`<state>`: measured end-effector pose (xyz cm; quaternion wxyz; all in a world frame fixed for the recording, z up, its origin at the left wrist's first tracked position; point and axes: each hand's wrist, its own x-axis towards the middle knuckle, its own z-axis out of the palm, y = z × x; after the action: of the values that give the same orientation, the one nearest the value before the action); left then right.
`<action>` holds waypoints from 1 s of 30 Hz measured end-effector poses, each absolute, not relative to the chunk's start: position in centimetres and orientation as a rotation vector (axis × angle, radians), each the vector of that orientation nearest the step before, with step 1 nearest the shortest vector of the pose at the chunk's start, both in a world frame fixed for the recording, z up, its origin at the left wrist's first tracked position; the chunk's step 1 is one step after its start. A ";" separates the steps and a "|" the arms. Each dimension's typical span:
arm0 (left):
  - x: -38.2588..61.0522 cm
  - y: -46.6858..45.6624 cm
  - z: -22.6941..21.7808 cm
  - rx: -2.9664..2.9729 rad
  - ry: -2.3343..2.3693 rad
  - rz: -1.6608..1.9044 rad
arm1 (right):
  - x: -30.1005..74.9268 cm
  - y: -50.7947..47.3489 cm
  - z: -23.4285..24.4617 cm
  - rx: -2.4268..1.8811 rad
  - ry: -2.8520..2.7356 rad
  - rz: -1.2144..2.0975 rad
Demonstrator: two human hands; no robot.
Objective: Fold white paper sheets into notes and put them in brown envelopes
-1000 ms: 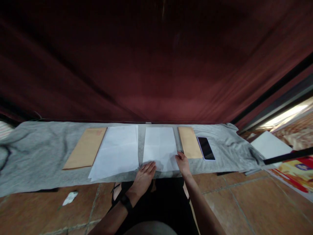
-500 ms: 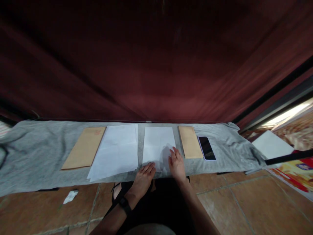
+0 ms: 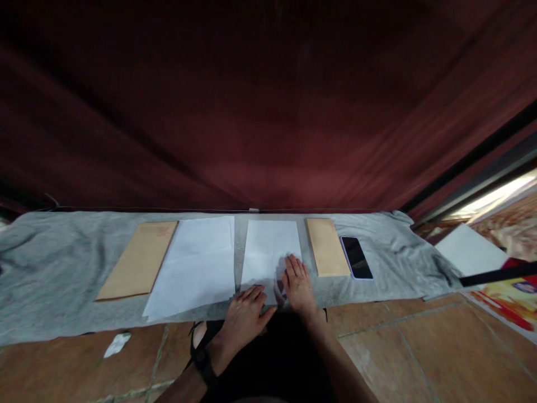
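Observation:
My left hand (image 3: 246,312) lies flat with fingers spread on the near edge of a white sheet of paper (image 3: 268,246) on a grey cloth (image 3: 62,268). My right hand (image 3: 297,283) rests flat on the same sheet's lower right part, fingers stretched forward. Neither hand holds anything. A black band sits on my left wrist. A larger white sheet (image 3: 195,263) lies just left of it.
A brown envelope (image 3: 137,260) lies at the left, a narrower brown envelope (image 3: 327,254) right of the sheet, then a dark phone (image 3: 356,257). Dark red curtain (image 3: 268,112) behind. Tiled floor (image 3: 419,352) in front, with a paper scrap (image 3: 116,344). White sheet (image 3: 470,252) at far right.
My right hand moved left from the sheet's right corner onto the paper and flattened. My left hand slid slightly back toward the near edge.

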<state>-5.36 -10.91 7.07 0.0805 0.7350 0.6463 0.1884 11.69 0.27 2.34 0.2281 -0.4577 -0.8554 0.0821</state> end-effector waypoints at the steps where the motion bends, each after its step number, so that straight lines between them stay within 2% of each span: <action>1: -5.4 -10.3 7.2 2.186 1.931 0.578 | 11.3 0.8 2.6 -1.261 -2.350 0.231; 8: -6.5 -3.3 5.9 2.118 2.121 0.692 | 8.0 3.3 3.2 -1.182 -2.378 0.217; 13: -9.0 -3.0 5.0 2.102 2.275 0.643 | 8.0 3.3 2.2 -1.161 -2.433 0.165; 20: -11.9 -5.3 4.6 1.675 2.728 0.270 | 8.4 3.3 1.7 -1.180 -2.445 0.125; 30: -12.2 -5.3 6.8 1.489 2.744 0.053 | 8.5 3.2 1.6 -1.160 -2.429 0.105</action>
<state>-12.23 -5.27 6.83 0.0097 0.4768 0.8788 0.0170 8.49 3.25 1.61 0.2223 -0.4198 -0.8792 0.0381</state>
